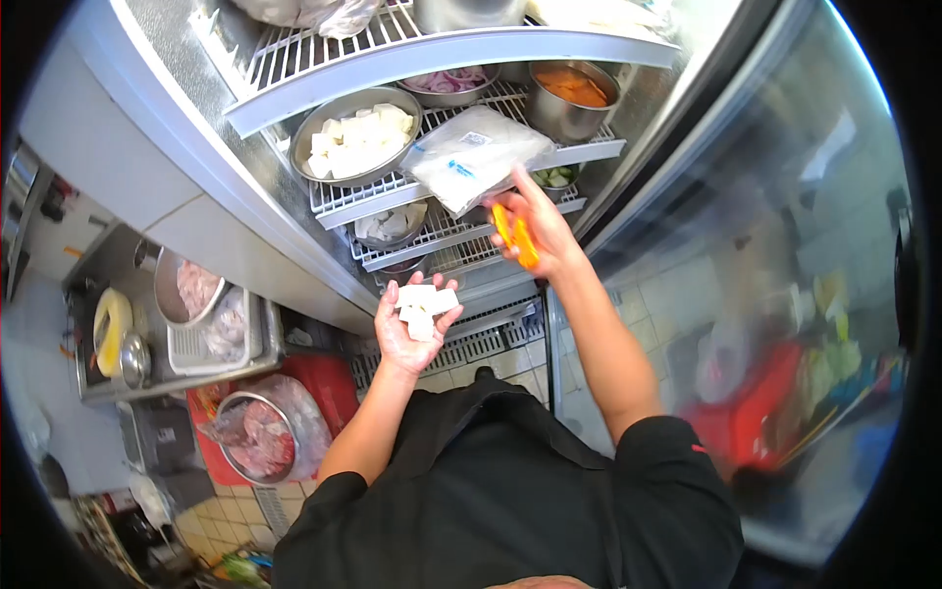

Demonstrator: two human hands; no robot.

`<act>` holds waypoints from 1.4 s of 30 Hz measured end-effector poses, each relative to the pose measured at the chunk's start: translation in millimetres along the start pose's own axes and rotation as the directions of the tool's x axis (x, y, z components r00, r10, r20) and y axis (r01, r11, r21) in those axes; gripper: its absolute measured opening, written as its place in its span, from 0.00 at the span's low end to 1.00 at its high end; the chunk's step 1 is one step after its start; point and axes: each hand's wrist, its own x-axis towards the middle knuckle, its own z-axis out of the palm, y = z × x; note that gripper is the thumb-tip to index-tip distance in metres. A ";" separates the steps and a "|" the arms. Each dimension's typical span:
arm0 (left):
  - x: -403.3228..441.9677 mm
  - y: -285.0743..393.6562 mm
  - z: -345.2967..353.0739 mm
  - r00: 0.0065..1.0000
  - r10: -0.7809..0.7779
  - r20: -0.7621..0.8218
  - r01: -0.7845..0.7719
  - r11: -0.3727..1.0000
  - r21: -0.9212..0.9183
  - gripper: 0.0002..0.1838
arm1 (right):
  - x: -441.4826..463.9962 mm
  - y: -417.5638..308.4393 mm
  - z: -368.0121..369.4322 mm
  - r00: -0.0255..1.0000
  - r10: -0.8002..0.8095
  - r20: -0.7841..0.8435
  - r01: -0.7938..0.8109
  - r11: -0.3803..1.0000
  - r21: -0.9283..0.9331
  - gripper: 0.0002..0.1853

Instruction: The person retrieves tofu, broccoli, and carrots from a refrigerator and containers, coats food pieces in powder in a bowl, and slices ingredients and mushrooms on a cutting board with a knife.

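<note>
My left hand (pixel 405 334), palm up and cupped, holds several white tofu cubes (pixel 424 300). My right hand (pixel 538 224) grips orange carrot slices (pixel 515 236) and reaches to the front edge of a refrigerator shelf. Its fingertips meet the lower right corner of a flat, pale plastic bag (pixel 479 152), which juts out over that shelf's edge. Whether they grip the bag, I cannot tell. To the bag's left sits a metal bowl (pixel 316 162) of similar white cubes. At the right, a metal pot (pixel 579 123) contains orange pieces.
The refrigerator's glass door (pixel 726 265) stands open at my right. A bowl of sliced purple onion (pixel 449 79) is farther back. Down left are a metal sink counter (pixel 128 383) and a bowl of raw meat (pixel 260 440) on a red surface (pixel 339 393).
</note>
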 end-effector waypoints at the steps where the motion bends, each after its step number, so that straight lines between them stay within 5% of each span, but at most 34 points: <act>1: -1.2 4.8 -5.2 0.999 -0.035 -0.020 0.035 0.999 0.004 0.21 | 10.1 -1.7 8.8 0.999 -0.010 -0.053 0.008 0.999 -0.039 0.32; 5: -8.5 29.8 -18.0 0.981 -0.190 -0.032 0.191 0.981 0.022 0.22 | 19.2 -4.9 53.2 0.921 -0.251 -0.300 0.225 0.967 -0.118 0.12; 9: -23.3 54.3 -28.0 0.947 -0.312 -0.078 0.316 0.947 0.057 0.22 | -2.0 19.0 79.2 0.720 -0.569 -0.397 0.469 0.821 -0.326 0.09; 12: -36.9 74.3 -38.6 0.919 -0.391 -0.045 0.393 0.913 0.106 0.22 | -18.4 59.4 77.6 0.616 -0.640 -0.459 0.609 0.756 -0.238 0.13; 15: -51.4 89.6 -51.0 0.889 -0.454 -0.059 0.458 0.878 0.138 0.22 | -11.0 79.1 55.5 0.698 -0.421 -0.579 0.542 0.840 0.042 0.11; 18: -63.8 97.4 -60.7 0.834 -0.551 0.028 0.542 0.828 0.144 0.23 | -8.9 96.0 31.6 0.679 -0.558 -0.477 0.706 0.674 0.217 0.10; 20: -73.2 95.3 -64.1 0.794 -0.607 0.035 0.602 0.793 0.098 0.23 | -64.2 121.3 24.7 0.691 -0.568 -0.446 0.598 0.797 -0.088 0.14; 22: -85.6 90.9 -65.5 0.777 -0.629 -0.043 0.630 0.775 0.050 0.23 | -118.5 164.7 36.9 0.595 -0.656 -0.464 0.736 0.676 -0.011 0.15; 26: -105.2 76.8 -75.3 0.728 -0.674 -0.127 0.685 0.722 0.099 0.23 | -286.8 284.1 24.9 0.598 -0.584 -0.549 0.663 0.746 -0.072 0.23; 29: -120.9 48.5 -79.3 0.658 -0.734 -0.171 0.753 0.640 0.154 0.23 | -406.9 385.1 14.3 0.186 -0.537 -0.823 0.795 0.574 -0.195 0.29; 31: -137.1 12.9 -73.8 0.552 -0.817 -0.164 0.833 0.535 0.141 0.24 | -460.8 390.7 24.3 0.042 -0.460 -0.887 0.910 0.384 -0.156 0.30; 36: -193.4 -114.1 -52.2 0.233 -0.968 -0.090 0.971 0.227 0.072 0.25 | -538.4 387.8 -84.5 -0.079 -0.434 -0.897 0.908 0.340 -0.245 0.21; 41: -275.0 -220.1 -31.3 0.045 -0.993 -0.108 0.997 0.052 -0.064 0.24 | -531.8 327.6 -145.6 0.386 -0.444 -0.808 0.648 0.755 -0.105 0.15; 42: -288.1 -234.7 -25.5 0.036 -0.991 -0.130 0.996 0.047 -0.081 0.24 | -525.3 323.3 -158.7 0.547 -0.434 -0.716 0.572 0.818 -0.059 0.15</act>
